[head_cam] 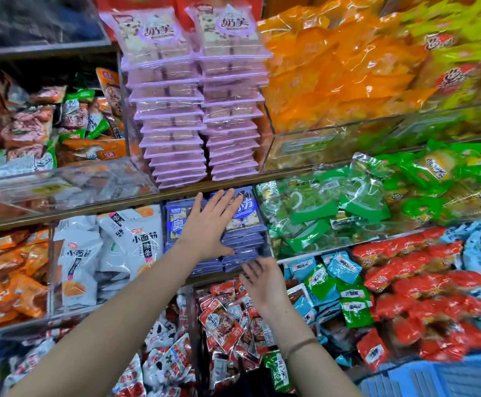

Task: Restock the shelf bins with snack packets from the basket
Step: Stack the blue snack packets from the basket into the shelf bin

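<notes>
Both hands reach into the middle shelf, where the blue-purple snack packets [246,220] sit in two flat stacks inside a clear bin. This bin lies between a bin of white packets [136,242] on its left and a bin of green packets [319,210] on its right. The left hand [210,224] lies flat on the top packets, fingers straight and slightly fanned, palm down, gripping nothing. The right hand [265,285] is lower, at the front edge of the same bin, with its fingers spread and blurred. It holds nothing, and whether its fingertips touch the stack cannot be told. A thin band [302,343] circles the right wrist.

On the shelf above, directly over the blue-purple stacks, stand two tall piles of lilac packets [202,116], with loose orange packets [333,78] heaped in the bin to their right. On the shelf below, under the right forearm, a bin holds small red packets [225,319] lying jumbled. A blue ribbed plastic basket [448,376] shows at the lower right corner of the view, with only its rim and part of its side in sight.
</notes>
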Demonstrator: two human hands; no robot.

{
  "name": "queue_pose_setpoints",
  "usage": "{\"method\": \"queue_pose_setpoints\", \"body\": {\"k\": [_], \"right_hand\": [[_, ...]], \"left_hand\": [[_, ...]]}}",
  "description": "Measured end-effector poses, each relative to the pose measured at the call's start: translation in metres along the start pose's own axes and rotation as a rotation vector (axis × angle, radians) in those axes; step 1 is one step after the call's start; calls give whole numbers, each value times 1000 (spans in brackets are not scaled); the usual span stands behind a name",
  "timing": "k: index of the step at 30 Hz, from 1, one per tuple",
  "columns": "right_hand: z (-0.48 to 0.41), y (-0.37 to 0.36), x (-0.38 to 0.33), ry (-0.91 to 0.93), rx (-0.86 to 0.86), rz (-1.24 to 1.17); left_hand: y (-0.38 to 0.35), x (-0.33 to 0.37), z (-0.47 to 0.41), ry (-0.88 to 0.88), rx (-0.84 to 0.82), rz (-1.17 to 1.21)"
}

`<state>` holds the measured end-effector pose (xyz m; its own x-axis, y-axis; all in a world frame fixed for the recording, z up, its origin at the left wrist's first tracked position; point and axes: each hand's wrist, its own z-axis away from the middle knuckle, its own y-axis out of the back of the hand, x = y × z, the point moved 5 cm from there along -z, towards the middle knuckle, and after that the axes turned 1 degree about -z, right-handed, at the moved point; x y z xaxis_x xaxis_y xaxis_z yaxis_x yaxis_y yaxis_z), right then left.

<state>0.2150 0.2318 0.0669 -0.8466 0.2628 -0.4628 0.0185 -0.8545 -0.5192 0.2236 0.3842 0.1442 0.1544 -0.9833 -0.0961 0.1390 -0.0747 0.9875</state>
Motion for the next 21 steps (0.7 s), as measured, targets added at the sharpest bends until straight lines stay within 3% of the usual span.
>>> {"method": "queue_pose_setpoints", "body": {"k": [4, 8, 15, 18, 21], "right_hand": [[-2, 16, 9, -146, 64, 168], [-18, 3, 14, -243, 50, -74], [-47, -25, 9, -96, 38, -380], [-46, -19, 8, -52, 58, -295], [-37, -7, 14, -128, 80, -36]], "left_hand": [[2, -3, 7, -22, -17, 3], [3, -2, 11, 57, 11, 8], [5, -4, 8, 121, 27, 79], [5, -5, 9, 113, 12, 64], [3, -5, 9, 111, 10, 59]]}}
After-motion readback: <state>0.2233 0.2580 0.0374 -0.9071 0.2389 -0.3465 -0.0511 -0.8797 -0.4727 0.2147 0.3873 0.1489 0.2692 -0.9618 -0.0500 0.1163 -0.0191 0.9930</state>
